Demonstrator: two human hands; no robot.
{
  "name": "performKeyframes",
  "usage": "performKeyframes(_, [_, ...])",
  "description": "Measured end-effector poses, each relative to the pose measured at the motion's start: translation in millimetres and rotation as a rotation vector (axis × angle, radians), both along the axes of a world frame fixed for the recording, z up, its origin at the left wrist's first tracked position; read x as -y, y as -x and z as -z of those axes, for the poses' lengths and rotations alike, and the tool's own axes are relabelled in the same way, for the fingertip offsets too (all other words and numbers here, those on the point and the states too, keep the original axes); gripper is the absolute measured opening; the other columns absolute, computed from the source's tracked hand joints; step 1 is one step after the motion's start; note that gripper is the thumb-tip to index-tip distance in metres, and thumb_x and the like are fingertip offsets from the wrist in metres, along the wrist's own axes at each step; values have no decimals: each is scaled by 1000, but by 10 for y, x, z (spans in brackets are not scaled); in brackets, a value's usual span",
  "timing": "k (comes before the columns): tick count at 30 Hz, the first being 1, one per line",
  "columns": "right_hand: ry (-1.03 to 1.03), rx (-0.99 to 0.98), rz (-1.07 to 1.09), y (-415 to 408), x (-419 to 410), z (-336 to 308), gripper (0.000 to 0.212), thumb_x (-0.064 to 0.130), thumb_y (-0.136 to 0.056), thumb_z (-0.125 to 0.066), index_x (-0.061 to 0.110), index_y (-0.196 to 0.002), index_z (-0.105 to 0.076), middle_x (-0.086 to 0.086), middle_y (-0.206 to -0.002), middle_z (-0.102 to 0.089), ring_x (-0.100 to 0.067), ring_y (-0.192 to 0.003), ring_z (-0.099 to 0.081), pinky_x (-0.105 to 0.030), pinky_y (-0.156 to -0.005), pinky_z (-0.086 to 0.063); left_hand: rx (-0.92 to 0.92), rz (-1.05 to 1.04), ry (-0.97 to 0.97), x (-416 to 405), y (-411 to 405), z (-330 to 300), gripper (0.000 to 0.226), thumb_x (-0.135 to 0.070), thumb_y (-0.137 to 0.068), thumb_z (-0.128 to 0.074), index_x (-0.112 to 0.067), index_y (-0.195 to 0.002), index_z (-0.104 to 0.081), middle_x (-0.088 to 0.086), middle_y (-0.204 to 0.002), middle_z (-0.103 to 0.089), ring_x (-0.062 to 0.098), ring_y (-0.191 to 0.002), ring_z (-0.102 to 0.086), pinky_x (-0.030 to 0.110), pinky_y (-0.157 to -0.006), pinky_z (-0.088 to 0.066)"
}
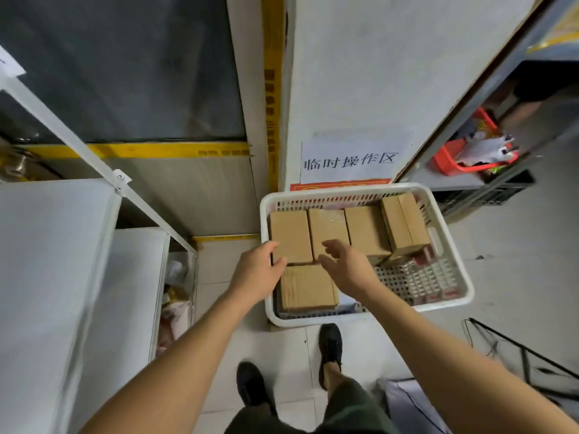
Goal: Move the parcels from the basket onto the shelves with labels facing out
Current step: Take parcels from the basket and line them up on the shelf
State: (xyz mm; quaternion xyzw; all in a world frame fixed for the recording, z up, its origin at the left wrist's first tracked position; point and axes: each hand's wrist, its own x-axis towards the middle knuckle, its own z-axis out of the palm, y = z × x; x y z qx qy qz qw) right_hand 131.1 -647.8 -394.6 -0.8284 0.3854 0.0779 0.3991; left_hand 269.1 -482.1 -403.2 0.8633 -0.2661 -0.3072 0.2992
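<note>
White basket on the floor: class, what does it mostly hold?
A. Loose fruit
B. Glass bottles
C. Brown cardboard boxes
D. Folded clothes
C: several brown cardboard boxes sit packed inside the white basket, with both hands reaching toward them.

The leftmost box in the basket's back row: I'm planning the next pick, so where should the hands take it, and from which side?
Grip the leftmost box by its two long side faces, coming from above. It stands tight against the neighbouring box and the basket wall, so only its top is free. The left hand already touches its near left corner; the right hand hovers open beside it.
</note>
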Motion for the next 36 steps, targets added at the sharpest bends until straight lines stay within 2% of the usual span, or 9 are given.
performKeyframes(7, [-126, -117, -12, 280, 719, 808, 51, 41, -104, -62, 17, -149, -55, -4, -139, -67, -19, -125, -63, -32, -103, -51, -203, -120, -153, 574, 324, 718, 55, -44, -103, -60, -27, -154, -48, 1, -151, -55, 20, -133, -56, 31, -102, -51])
performKeyframes(16, [-324, -281, 28, 290, 881, 1916, 68, 42, -102, -66, 17, -160, -41, -7, -158, -51, -27, -138, -56, -37, -101, -49, -251, -224, -415, 825, 518, 1707, 76, -49, -102, -61, -24, -164, -25, 4, -169, -29, 31, -153, -32, 46, -123, -33])
performKeyframes(20, [-472, -309, 199, 296, 872, 2315, 75, 41, -99, -71, 22, -162, -36, -4, -159, -50, -26, -132, -58, -36, -97, -52, -332, -299, -450, 876, 508, 2103, 84, -48, -102, -62, -20, -165, -15, 6, -168, -32, 32, -147, -42, 44, -112, -42])
performKeyframes(22, [-559, -291, 275, 287, 875, 2455, 74, 36, -99, -73, 25, -162, -37, 0, -146, -57, -20, -117, -62, -30, -92, -52, -369, -353, -429, 876, 474, 2256, 90, -49, -101, -63, -26, -167, -6, 4, -167, -33, 30, -141, -49, 46, -111, -48])
performKeyframes(24, [-634, -267, 322, 262, 873, 2536, 77, 42, -92, -79, 30, -159, -42, 6, -136, -61, -16, -109, -65, -28, -88, -55, -420, -431, -374, 864, 435, 2397, 88, -51, -99, -64, -33, -165, -9, 1, -161, -44, 17, -111, -62, 36, -81, -57])
performKeyframes(25, [-668, -256, 341, 255, 872, 2588, 84, 50, -84, -83, 34, -157, -44, 6, -138, -62, -19, -112, -66, -33, -91, -59, -451, -463, -353, 846, 422, 2456, 84, -52, -99, -64, -35, -164, -13, 0, -158, -47, 14, -104, -62, 33, -78, -55])
performKeyframes(27, [-729, -227, 410, 271, 863, 2732, 94, 54, -72, -89, 37, -154, -46, 4, -138, -63, -27, -118, -67, -48, -97, -61, -514, -492, -359, 814, 413, 2540, 78, -54, -98, -65, -37, -160, -21, -2, -157, -49, 23, -123, -60, 42, -97, -53])
performKeyframes(30, [-769, -190, 455, 234, 812, 2746, 76, 29, -89, -85, 32, -155, -47, 1, -133, -64, -29, -119, -66, -54, -100, -59, -549, -490, -357, 780, 435, 2571, 72, -49, -101, -62, -35, -161, -24, -3, -159, -47, 29, -142, -49, 47, -111, -42])
performKeyframes(36, [-774, -168, 450, 263, 817, 2590, 67, 18, -96, -77, 33, -154, -49, -2, -137, -64, -29, -122, -64, -54, -103, -58, -533, -466, -326, 643, 481, 2501, 59, -41, -104, -60, -38, -156, -32, -7, -144, -58, 24, -126, -61, 43, -105, -52])
